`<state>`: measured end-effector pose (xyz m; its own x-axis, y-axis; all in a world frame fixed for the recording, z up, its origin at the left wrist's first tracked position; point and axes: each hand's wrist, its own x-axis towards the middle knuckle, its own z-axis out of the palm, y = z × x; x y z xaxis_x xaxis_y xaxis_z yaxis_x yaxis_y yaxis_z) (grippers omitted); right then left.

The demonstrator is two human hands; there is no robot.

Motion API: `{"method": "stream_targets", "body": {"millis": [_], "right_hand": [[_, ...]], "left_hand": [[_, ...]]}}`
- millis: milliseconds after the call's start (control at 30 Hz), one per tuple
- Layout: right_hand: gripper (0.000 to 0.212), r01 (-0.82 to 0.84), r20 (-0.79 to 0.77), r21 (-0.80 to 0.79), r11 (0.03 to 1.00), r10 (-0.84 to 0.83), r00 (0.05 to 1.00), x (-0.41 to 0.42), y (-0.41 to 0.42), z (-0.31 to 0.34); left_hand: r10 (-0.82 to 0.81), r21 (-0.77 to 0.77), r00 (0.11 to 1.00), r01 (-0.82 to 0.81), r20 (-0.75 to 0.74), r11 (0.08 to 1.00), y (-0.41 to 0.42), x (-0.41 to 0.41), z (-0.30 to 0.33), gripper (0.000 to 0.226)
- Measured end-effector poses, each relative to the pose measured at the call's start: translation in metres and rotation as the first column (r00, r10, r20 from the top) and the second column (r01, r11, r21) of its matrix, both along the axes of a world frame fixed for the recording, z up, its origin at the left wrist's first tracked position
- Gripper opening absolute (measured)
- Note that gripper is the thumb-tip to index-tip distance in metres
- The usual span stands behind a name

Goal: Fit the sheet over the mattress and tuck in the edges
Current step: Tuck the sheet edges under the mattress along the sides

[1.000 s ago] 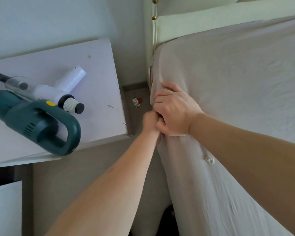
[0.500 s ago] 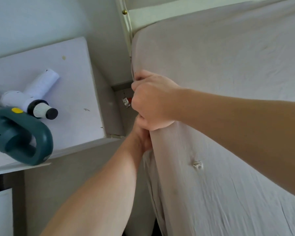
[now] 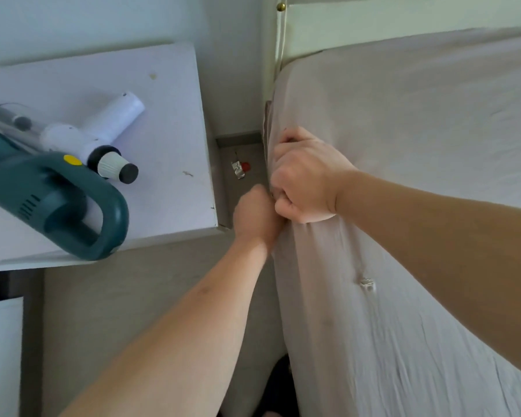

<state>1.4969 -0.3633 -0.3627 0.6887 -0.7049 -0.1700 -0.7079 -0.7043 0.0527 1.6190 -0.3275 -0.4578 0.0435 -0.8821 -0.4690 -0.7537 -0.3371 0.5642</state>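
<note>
A person's right hand (image 3: pixel 306 179) clutched the sheet (image 3: pixel 403 176) at the mattress's side edge near the headboard (image 3: pixel 373 28), the fisted left hand (image 3: pixel 257 216) apparently bunching fabric just below. Soft and light, the cloth looked best taken at its hem.

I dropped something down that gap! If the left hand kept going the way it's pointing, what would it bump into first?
Probably the floor in the gap, near the small silver and red scrap. The left hand points down alongside the sheet; depth is unclear.

no readable text, labels or numbers
</note>
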Motion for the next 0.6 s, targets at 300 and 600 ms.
{"method": "stream_targets", "body": {"millis": [300,600], "right_hand": [[0.029,0.005,0.053,-0.041,0.999,-0.003,0.999,0.000,0.004,0.002],[0.051,-0.116,-0.058,0.043,0.992,0.118,0.991,-0.003,-0.002,0.038]], "left_hand": [[0.401,0.226,0.791,-0.332,-0.463,0.916,0.017,0.002,0.011,0.017],[0.599,0.644,0.420,-0.044,-0.682,0.764,0.026,-0.021,0.021,0.051]]}}
